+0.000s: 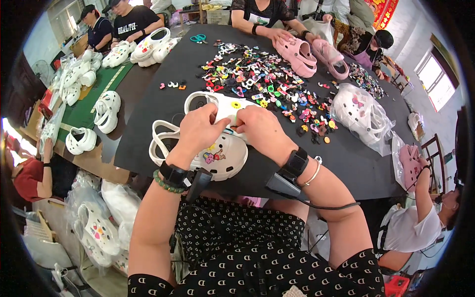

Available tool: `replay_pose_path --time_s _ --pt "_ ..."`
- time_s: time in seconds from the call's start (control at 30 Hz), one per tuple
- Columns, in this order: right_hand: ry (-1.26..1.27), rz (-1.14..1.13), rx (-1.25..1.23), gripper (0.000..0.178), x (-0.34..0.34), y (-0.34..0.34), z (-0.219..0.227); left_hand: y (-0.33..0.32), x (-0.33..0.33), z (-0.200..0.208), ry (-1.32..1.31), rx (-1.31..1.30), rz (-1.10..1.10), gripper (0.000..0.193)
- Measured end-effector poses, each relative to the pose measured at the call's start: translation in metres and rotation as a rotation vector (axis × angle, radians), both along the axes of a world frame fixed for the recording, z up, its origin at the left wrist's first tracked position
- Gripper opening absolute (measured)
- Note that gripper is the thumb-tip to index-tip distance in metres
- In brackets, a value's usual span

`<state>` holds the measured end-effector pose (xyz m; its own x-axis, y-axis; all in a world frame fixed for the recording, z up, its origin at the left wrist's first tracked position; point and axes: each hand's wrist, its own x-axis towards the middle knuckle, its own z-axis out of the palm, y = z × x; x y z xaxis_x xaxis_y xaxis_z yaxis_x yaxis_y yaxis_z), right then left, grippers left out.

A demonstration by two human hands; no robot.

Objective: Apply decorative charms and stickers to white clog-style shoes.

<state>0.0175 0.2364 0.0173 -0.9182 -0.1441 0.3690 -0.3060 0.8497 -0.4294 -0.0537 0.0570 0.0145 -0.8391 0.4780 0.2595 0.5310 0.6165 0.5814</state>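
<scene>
Two white foam clogs lie one in front of the other at the table's near side. Over the farther white clog (226,104), my left hand (202,127) is closed, gripping its upper with thumb and bent fingers. My right hand (263,129), curled and also closed, holds the same upper close by. A yellow flower charm (236,105) sits on this clog, above my fingers. Whatever small piece may be between my fingertips is hidden. The nearer clog (232,157) rests below my hands, bearing a pink and brown figure charm (213,156).
Beyond my hands spreads a heap of colourful charms (257,76) on the black table (148,106). A bagged white pair (360,113) lies right. Across the table, a person's hands hold a pink clog (298,55). Teal scissors (198,38) lie far left. Co-workers surround the tables.
</scene>
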Motion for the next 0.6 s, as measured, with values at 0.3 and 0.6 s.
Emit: replay_pose_path --time_s 0.3,0.6 --pt "0.181 -0.182 0.212 0.060 -0.009 -0.007 0.003 -0.001 -0.001 -0.002 0.009 0.045 -0.014 0.036" --pt "-0.160 -0.294 0.138 0.073 -0.023 -0.015 0.006 0.002 -0.007 -0.005 0.006 0.058 -0.044 0.029"
